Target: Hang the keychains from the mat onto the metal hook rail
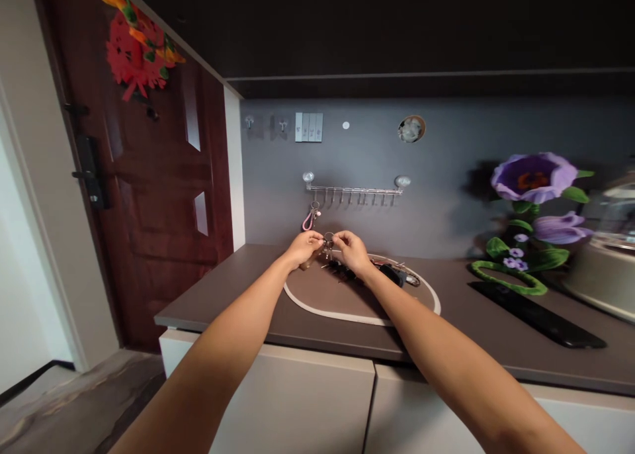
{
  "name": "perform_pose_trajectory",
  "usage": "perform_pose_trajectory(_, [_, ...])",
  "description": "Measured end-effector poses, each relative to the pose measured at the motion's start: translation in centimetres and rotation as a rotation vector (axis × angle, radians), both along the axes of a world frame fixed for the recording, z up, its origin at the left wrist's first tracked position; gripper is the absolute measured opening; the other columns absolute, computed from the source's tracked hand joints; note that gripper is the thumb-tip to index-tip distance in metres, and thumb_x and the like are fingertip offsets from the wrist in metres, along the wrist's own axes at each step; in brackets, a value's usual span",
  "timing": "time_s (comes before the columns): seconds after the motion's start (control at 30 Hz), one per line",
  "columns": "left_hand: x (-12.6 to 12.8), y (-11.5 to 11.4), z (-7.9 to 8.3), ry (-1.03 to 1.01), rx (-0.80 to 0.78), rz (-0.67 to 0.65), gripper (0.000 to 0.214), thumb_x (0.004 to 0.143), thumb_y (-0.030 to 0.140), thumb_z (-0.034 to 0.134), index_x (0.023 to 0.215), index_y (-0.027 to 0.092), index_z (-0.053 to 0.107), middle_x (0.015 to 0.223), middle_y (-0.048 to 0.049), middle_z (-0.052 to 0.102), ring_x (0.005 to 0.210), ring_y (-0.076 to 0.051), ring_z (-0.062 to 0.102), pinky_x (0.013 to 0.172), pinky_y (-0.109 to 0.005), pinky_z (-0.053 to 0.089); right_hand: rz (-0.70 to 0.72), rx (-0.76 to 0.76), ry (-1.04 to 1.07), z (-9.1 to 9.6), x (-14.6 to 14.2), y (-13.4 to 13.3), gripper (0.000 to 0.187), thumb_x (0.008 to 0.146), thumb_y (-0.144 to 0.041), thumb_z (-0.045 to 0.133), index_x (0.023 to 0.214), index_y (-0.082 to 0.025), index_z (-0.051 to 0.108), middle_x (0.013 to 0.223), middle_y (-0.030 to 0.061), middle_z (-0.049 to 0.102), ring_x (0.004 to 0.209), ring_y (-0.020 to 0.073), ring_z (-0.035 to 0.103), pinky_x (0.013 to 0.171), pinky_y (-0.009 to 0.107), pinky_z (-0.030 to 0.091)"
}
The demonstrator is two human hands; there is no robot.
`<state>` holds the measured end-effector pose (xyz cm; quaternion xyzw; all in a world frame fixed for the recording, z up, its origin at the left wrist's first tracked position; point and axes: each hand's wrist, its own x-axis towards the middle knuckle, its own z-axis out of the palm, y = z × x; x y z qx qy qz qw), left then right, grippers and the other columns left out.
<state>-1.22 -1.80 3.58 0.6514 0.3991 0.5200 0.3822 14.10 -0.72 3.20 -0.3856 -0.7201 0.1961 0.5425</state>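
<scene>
Both my hands meet above the brown countertop (223, 282), pinching a metal key ring (329, 237) between them. My left hand (305, 247) grips its left side, with something brownish hanging below the fingers. My right hand (351, 250) is closed on the right side of the ring. Small metal pieces dangle under it, too small to make out. Behind and below my right hand lies a pile of keys and dark fobs (394, 273), partly hidden by the wrist, inside a pale oval outline (317, 312). A pink strap keychain (308, 221) hangs from the hook rail (354, 190) just behind.
Purple artificial flowers (534, 179) with a green base stand at the right, beside a black flat object (538, 315) and a cream appliance (600, 275). A dark overhead cabinet (397, 30) hangs above. Switches (309, 128) are on the wall; a dark red door (163, 242) is left.
</scene>
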Motion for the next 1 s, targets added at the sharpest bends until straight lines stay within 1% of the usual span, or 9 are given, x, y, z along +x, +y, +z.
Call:
perform_pose_trajectory(0.1, [0.0,0.0,-0.2,0.090,0.085,0.051,0.010,0.075,0.015,0.052,0.085,0.012,0.055,0.075,-0.0024,0.059,0.068,-0.009,0.055,0.070,-0.023,0.045,-0.040,0.043,-0.039,0.2,-0.1,-0.1,0.022,0.075,-0.036,0.042,0.078,-0.016,0.051,0.078,0.0030,0.057,0.073,0.0132,0.051,0.073,0.026,0.039])
perform_pose_trajectory(0.23, [-0.1,0.7,-0.5,0.135,0.180,0.121,0.013,0.078,0.019,0.046,0.082,0.013,0.056,0.079,-0.0047,0.061,0.072,-0.011,0.056,0.070,-0.024,0.044,-0.077,0.066,-0.059,0.5,-0.3,0.1,0.020,0.077,-0.035,0.039,0.078,-0.017,0.048,0.077,0.0022,0.055,0.073,0.0135,0.049,0.070,0.025,0.038])
perform_pose_trajectory(0.33, [-0.4,1.3,-0.6,0.185,0.258,0.224,0.014,0.078,0.019,0.044,0.078,0.013,0.057,0.076,-0.0041,0.062,0.069,-0.011,0.056,0.069,-0.024,0.044,-0.088,0.070,-0.025,0.8,-0.6,0.5,0.019,0.076,-0.035,0.038,0.076,-0.018,0.047,0.073,0.0010,0.053,0.069,0.0133,0.048,0.067,0.025,0.038])
perform_pose_trajectory(0.47, [-0.8,1.8,-0.7,0.239,0.299,0.365,0.017,0.079,0.017,0.042,0.077,0.014,0.058,0.075,-0.0039,0.063,0.066,-0.011,0.057,0.068,-0.024,0.043,-0.099,0.064,0.047,1.5,-1.1,1.1,0.020,0.075,-0.035,0.038,0.076,-0.018,0.048,0.068,-0.0004,0.052,0.064,0.0125,0.047,0.064,0.025,0.038])
perform_pose_trajectory(0.57, [-1.0,1.8,-0.7,0.281,0.303,0.442,0.019,0.080,0.018,0.040,0.077,0.015,0.059,0.076,-0.0042,0.064,0.066,-0.011,0.057,0.067,-0.023,0.042,-0.127,0.057,0.062,2.5,-1.6,1.8,0.020,0.074,-0.034,0.040,0.076,-0.018,0.050,0.069,-0.0002,0.053,0.064,0.0122,0.048,0.063,0.024,0.038])
perform_pose_trajectory(0.7, [-1.0,1.5,-0.5,0.303,0.296,0.497,0.019,0.081,0.018,0.040,0.079,0.015,0.059,0.076,-0.0043,0.064,0.066,-0.012,0.056,0.067,-0.023,0.041,-0.191,0.055,0.097,4.5,-2.4,3.1,0.019,0.073,-0.030,0.041,0.073,-0.016,0.054,0.067,0.0005,0.056,0.061,0.0116,0.049,0.061,0.023,0.038])
perform_pose_trajectory(0.87, [-0.9,1.4,-0.4,0.347,0.300,0.517,0.020,0.081,0.018,0.039,0.079,0.015,0.059,0.076,-0.0043,0.064,0.067,-0.012,0.056,0.066,-0.023,0.040,-0.254,0.005,0.153,6.9,-3.5,4.5,0.022,0.072,-0.027,0.042,0.071,-0.014,0.059,0.064,0.0012,0.059,0.056,0.0101,0.049,0.057,0.021,0.039])
perform_pose_trajectory(1.0, [-0.9,1.5,-0.4,0.367,0.299,0.513,0.021,0.082,0.018,0.039,0.078,0.015,0.059,0.075,-0.0038,0.064,0.067,-0.012,0.056,0.065,-0.022,0.040,-0.327,-0.075,0.236,7.9,-4.2,5.0,0.021,0.072,-0.023,0.043,0.074,-0.012,0.061,0.067,0.0033,0.062,0.055,0.0100,0.052,0.054,0.019,0.039])
